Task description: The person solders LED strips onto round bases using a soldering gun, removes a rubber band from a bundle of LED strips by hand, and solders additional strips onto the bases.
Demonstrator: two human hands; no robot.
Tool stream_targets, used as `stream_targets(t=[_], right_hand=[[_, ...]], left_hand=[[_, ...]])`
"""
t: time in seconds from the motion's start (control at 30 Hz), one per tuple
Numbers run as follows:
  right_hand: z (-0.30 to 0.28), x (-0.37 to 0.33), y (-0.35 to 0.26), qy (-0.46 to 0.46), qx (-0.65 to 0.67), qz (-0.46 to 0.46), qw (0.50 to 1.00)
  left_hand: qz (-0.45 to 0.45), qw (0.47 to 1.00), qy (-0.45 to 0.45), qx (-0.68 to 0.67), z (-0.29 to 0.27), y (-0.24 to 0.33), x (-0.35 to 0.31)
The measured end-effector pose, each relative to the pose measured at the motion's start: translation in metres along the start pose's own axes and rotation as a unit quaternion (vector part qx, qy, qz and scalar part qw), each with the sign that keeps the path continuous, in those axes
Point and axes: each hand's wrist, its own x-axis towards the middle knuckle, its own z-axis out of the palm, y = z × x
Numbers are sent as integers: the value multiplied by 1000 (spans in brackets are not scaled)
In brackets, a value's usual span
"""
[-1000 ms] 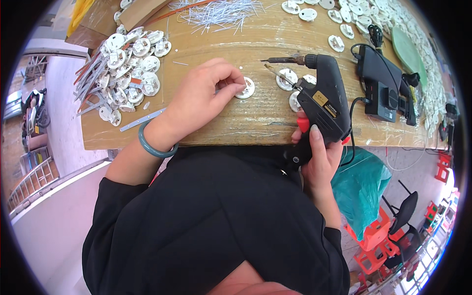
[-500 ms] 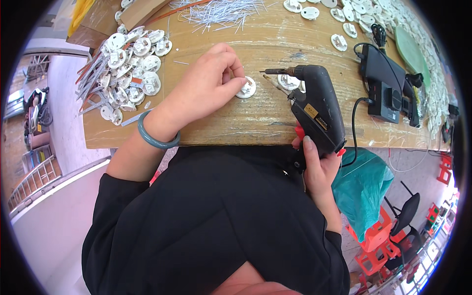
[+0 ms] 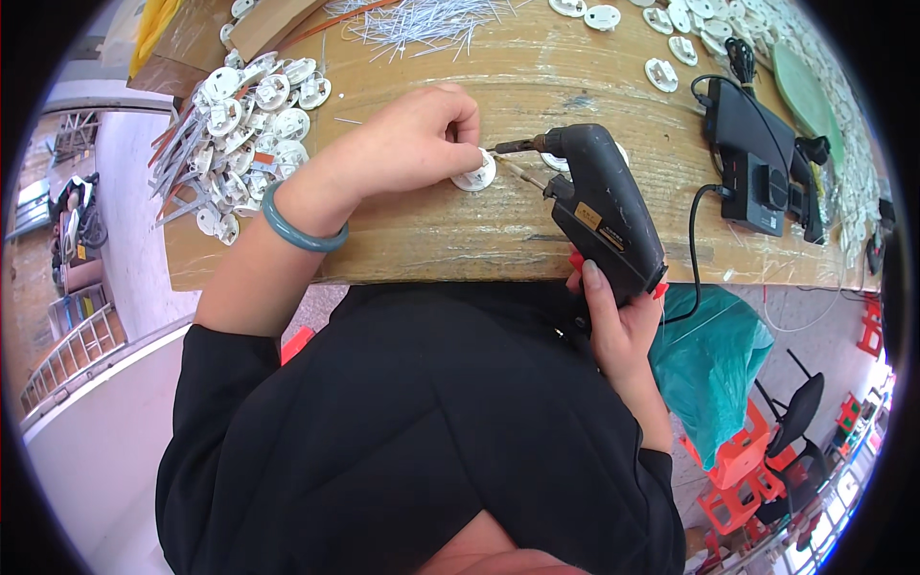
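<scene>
wooden bench (image 3: 460,240), left hand (image 3: 407,144) pinching white disc (image 3: 474,176), right hand (image 3: 618,321) aiming soldering gun (image 3: 599,206)

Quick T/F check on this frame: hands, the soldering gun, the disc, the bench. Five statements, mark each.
1. The right hand grips a black soldering gun. True.
2. The left hand pinches a small white disc on the wooden bench. True.
3. The gun's tip points away from the disc. False: it is at the disc.
4. The left wrist is bare. False: it wears a green bangle.
5. A pile of white discs lies left of the left hand. True.
</scene>
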Motion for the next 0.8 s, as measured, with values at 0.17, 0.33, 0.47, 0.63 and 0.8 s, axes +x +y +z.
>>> stream_targets(t=[0.17,0.33,0.47,0.63,0.8], right_hand=[[-1,0,-3,-3,-1,9,1000],[-2,-3,-5,9,10,30,999],[-1,-1,-6,3,15,30,999],[-2,1,-4,-4,3,31,1000],[-1,1,-6,2,-3,31,1000]], left_hand=[[-20,999,-39,12,-7,2,6],[-13,998,-55,26,-9,6,8],[-60,994,-86,-6,-13,12,11],[-64,992,-109,-7,-16,9,14],[-86,989,-123,15,-15,10,17]])
